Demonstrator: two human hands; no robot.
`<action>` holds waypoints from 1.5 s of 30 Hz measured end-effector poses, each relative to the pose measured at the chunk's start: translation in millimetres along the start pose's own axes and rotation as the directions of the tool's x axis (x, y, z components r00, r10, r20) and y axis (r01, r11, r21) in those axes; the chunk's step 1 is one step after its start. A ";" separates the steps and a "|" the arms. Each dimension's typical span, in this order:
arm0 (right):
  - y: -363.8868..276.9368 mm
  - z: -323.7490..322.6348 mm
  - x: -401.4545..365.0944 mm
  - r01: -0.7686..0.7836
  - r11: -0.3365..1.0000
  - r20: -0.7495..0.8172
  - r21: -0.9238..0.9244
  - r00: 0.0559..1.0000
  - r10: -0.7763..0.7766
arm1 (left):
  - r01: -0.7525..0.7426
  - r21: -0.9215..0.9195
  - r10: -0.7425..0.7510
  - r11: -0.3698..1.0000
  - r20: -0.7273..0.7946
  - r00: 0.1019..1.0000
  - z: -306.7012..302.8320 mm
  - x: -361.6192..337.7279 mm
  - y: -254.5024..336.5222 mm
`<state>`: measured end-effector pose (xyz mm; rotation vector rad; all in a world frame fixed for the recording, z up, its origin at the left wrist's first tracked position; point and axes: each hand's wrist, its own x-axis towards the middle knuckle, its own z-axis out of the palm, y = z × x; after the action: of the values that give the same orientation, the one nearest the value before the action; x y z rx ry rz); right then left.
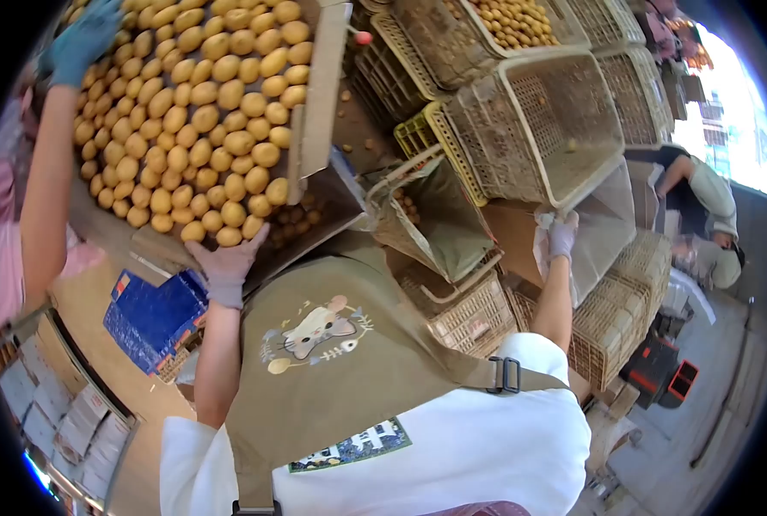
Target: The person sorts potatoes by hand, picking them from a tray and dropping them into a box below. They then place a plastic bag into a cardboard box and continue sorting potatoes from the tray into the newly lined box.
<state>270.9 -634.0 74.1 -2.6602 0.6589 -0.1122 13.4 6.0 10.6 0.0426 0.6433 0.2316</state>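
My left hand (229, 262), in a pale glove, is at the near edge of a sorting table covered with yellow potatoes (177, 120). Its fingers are spread against the nearest potatoes. My right hand (561, 237), also gloved, is closed on the edge of a clear plastic liner (603, 228) beside an open cardboard box (511, 232). The fingertips there are partly hidden. Just beyond that hand stands a dirty beige plastic crate (564, 112), with little in it. Between my hands, a green-lined basket (439, 219) has some potatoes at one side.
At the upper left, a co-worker's blue-gloved hand (82, 39) reaches over the potatoes. Another crate holds small potatoes (517, 21). A blue box (156, 318) sits below the table. Stacked crates (624, 301) stand at right, and another person (706, 193) bends farther off.
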 end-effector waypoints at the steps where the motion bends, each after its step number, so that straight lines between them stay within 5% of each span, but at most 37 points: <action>1: -13.4 -7.0 -7.2 -0.031 0.999 0.037 0.037 0.999 0.030 | 0.011 -0.040 -0.011 0.999 -0.001 1.000 1.2 -0.4 0.7; 2: 32.1 4.9 27.5 0.045 0.998 0.064 -0.039 0.997 -0.043 | 0.021 -0.081 -0.022 0.996 -0.001 1.000 3.1 -1.6 1.2; 3: 13.4 -5.1 19.2 -0.007 0.996 0.125 -0.085 0.992 0.018 | 0.032 -0.121 -0.032 0.992 -0.002 0.999 3.9 -3.0 1.7; 5: 8.9 9.0 28.0 0.113 0.972 -0.204 -0.207 0.966 -0.156 | -0.022 -0.137 0.013 0.990 -0.071 0.997 16.2 -6.1 0.5; 7: -94.4 -1.5 -36.9 0.403 0.871 -0.267 -0.281 0.839 -0.474 | 0.004 -0.174 -0.004 0.985 -0.003 1.000 3.0 -2.5 3.5; 9: -165.9 17.1 -84.7 0.658 0.742 -0.030 0.126 0.750 -0.661 | 0.023 -0.202 -0.016 0.979 0.039 0.999 -8.8 3.6 3.4; 11: -252.9 35.0 -178.1 0.824 0.510 0.109 0.247 0.500 -0.859 | 0.021 -0.237 -0.019 0.971 0.012 1.000 -3.6 0.1 3.3; 13: -307.2 49.9 -241.6 0.972 0.058 0.125 0.227 0.031 -0.992 | 0.040 -0.252 -0.011 0.967 0.116 0.993 -19.2 8.3 2.0; 17: -359.5 80.3 -321.9 0.919 -0.136 0.333 0.370 -0.268 -0.904 | 0.014 -0.220 0.002 0.975 0.076 0.997 -17.7 7.2 0.5; 20: -381.4 117.6 -337.2 0.937 -0.112 0.208 0.332 -0.188 -0.960 | 0.001 -0.166 0.012 0.986 0.076 0.997 -11.0 1.6 2.0; 21: -391.8 126.9 -344.6 0.965 -0.043 0.239 0.258 -0.107 -0.965 | 0.004 -0.144 -0.003 0.990 0.010 1.000 -13.0 2.7 0.8; 23: -391.2 162.5 -346.6 0.977 -0.021 0.474 0.211 -0.121 -0.872 | 0.019 -0.093 -0.031 0.995 -0.129 0.991 -18.8 5.1 -0.1; 24: -398.4 163.8 -349.3 0.982 -0.060 0.610 0.178 -0.158 -0.776 | -0.020 0.017 0.021 1.000 -0.083 0.996 -18.9 2.8 -0.3; 27: -420.9 159.7 -353.6 0.988 -0.071 0.357 0.139 -0.117 -0.927 | -0.125 0.257 0.116 0.958 0.051 0.992 -19.1 -8.9 -6.5; 28: -422.6 152.2 -357.4 0.994 -0.094 0.450 0.049 -0.106 -0.887 | -0.143 0.295 0.123 0.945 0.085 0.989 -17.0 -13.9 -5.4; 30: -402.7 165.9 -346.2 0.983 -0.100 0.550 0.153 -0.169 -0.818 | -0.001 -0.024 0.002 1.000 0.026 1.000 -5.7 -18.8 3.9; 32: -394.9 171.9 -339.3 0.965 -0.119 0.574 0.232 -0.234 -0.785 | -0.016 -0.148 0.012 0.989 -0.028 1.000 0.5 -18.4 5.8; 35: -405.7 176.7 -344.6 0.961 -0.017 0.562 0.275 -0.175 -0.809 | -0.027 -0.148 0.018 0.989 -0.062 0.998 -14.0 -0.7 -3.0; 36: -421.2 182.1 -354.9 0.950 0.006 0.509 0.311 -0.161 -0.845 | 0.003 -0.178 -0.014 0.984 -0.059 0.998 -16.1 3.2 -4.7; 37: -435.0 181.6 -369.0 0.886 -0.178 0.178 0.428 -0.276 -0.945 | 0.036 -0.207 -0.048 0.978 -0.056 0.997 -16.2 6.3 -7.0; 39: -456.8 195.6 -400.1 0.939 -0.145 0.483 0.312 -0.288 -0.827 | -0.003 -0.183 -0.010 0.983 -0.067 0.998 -15.3 4.9 -14.5; 41: -470.6 205.4 -427.6 0.981 -0.162 0.677 0.108 -0.192 -0.710 | 0.003 -0.150 -0.014 0.989 -0.078 0.997 -13.3 3.0 -15.5; 45: -486.1 205.3 -442.8 0.999 -0.041 0.780 0.007 -0.031 -0.625 | 0.023 -0.197 -0.027 0.980 -0.018 0.999 -18.9 3.0 -12.6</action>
<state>123.3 38.8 85.3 -2.8038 -1.7801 0.7052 6.8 -6.2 -7.7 -0.1584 0.6381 0.2708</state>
